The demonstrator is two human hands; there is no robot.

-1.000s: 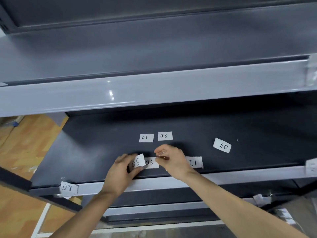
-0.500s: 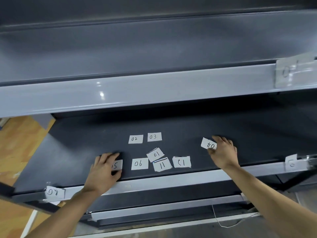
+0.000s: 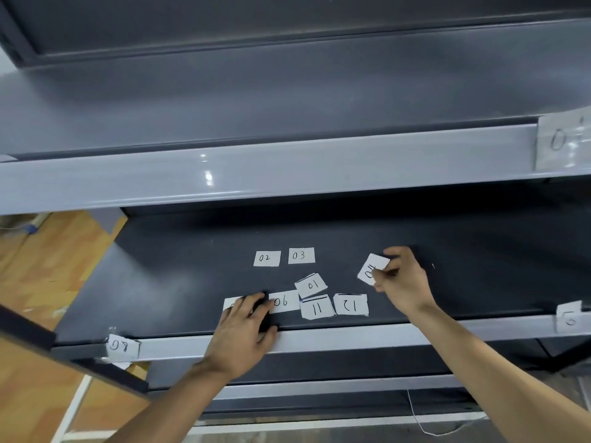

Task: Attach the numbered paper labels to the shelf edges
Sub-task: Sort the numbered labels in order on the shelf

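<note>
Several white paper labels lie on the dark shelf board (image 3: pixel 179 282): 02 (image 3: pixel 267 258), 03 (image 3: pixel 301 255), 10 (image 3: pixel 311 285), 11 (image 3: pixel 317 307), 12 (image 3: pixel 350 304) and 06 (image 3: pixel 283 302). My right hand (image 3: pixel 403 282) pinches the 04 label (image 3: pixel 372 269) and holds it tilted just above the board. My left hand (image 3: pixel 243 334) rests flat over the 05 label (image 3: pixel 231 303) near the front shelf edge (image 3: pixel 351 338). Label 08 (image 3: pixel 122 347) is taped on that edge at the left, and another label (image 3: pixel 569 317) at the right.
The upper shelf's grey edge (image 3: pixel 287 174) runs across the view, with a taped label (image 3: pixel 563 143) at its right end. Wooden floor (image 3: pixel 38 270) shows at the left. A lower shelf rail (image 3: pixel 319 388) and a thin white wire (image 3: pixel 425 426) lie below.
My right hand moved from the middle labels to the right and picked up the 04 label, now lifted and tilted. My left hand laid the 05 label down and rests over it.
</note>
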